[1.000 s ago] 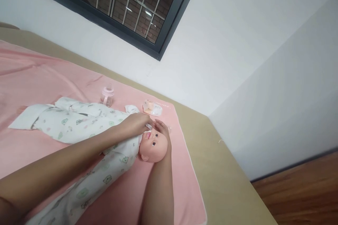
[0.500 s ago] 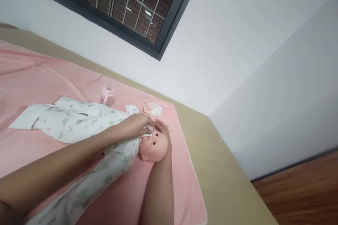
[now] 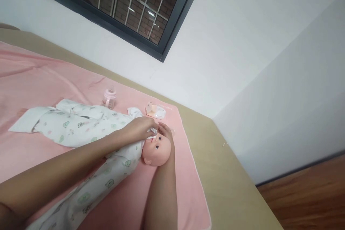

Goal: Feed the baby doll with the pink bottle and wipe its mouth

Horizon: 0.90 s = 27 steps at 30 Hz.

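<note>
A baby doll (image 3: pixel 161 156) in a white printed outfit lies on its back, head towards the right. My left hand (image 3: pixel 138 128) reaches across its chest, fingers pinched on a small white cloth (image 3: pixel 151 136) at the doll's mouth. Most of that cloth is hidden by the fingers. Cupped round the far side of the doll's head is my right hand (image 3: pixel 167 134), its fingers curved near the left fingertips; part of the palm is hidden behind the head.
Under the doll is a pink blanket (image 3: pixel 188 187) on a tan surface (image 3: pixel 215 165). A baby bottle (image 3: pixel 109 99) with a pink collar stands beyond the doll. An open tissue pack (image 3: pixel 156 110) lies near the blanket's far corner. A wall with a barred window rises behind.
The white cloth and my left fingers have shifted very slightly at the doll's mouth, and a bit more of the lips shows. My right hand stays at the head.
</note>
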Each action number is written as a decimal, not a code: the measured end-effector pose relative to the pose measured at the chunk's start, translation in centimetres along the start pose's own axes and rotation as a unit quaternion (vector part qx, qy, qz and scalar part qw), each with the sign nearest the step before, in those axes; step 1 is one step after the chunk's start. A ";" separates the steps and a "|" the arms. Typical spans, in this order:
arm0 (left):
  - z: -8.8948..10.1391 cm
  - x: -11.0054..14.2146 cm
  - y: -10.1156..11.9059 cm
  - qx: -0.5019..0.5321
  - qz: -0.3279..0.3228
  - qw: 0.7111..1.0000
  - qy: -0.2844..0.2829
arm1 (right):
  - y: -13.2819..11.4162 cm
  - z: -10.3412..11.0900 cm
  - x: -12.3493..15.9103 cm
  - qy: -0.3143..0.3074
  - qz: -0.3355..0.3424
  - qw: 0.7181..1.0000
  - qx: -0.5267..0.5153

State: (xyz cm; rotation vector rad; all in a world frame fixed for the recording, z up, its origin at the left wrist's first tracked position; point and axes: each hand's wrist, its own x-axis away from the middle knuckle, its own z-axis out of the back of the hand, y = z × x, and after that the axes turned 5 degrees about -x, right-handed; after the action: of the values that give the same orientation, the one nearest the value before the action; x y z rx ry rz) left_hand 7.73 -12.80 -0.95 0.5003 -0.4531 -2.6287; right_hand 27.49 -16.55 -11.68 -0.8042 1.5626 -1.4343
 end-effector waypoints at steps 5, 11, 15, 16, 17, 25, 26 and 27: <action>0.0 -0.1 -0.2 -0.004 -0.001 1.000 0.008 | 0.5 0.1 -0.6 -0.005 -0.010 0.999 -0.038; 0.5 -0.3 -1.7 0.010 0.018 0.999 0.048 | 0.6 0.7 -1.3 -0.011 -0.038 0.993 -0.110; 1.2 -0.3 -2.3 0.025 0.054 0.995 0.074 | -1.7 1.5 -1.4 -0.036 -0.046 0.993 -0.106; 1.3 -0.3 -2.3 0.029 0.064 0.995 0.074 | -2.6 1.7 -1.4 -0.048 -0.046 0.992 -0.105; 1.5 -0.2 -2.3 0.033 0.072 0.994 0.077 | -3.6 1.8 -1.3 -0.066 -0.045 0.992 -0.101; 1.8 -0.2 -2.6 0.057 0.091 0.989 0.097 | -11.2 0.8 1.0 -0.270 -0.007 0.963 0.015; 1.8 -0.2 -2.7 0.060 0.090 0.989 0.097 | -11.7 0.5 1.3 -0.291 -0.012 0.956 0.036; 1.8 -0.2 -2.8 0.063 0.089 0.989 0.098 | -12.0 0.3 1.5 -0.309 -0.015 0.950 0.051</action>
State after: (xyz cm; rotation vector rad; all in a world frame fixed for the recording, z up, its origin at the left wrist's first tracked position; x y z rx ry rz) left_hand 6.24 -9.89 -0.33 0.7163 -0.5732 -2.3630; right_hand 26.10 -19.62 -0.05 -1.0884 0.9923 -1.1188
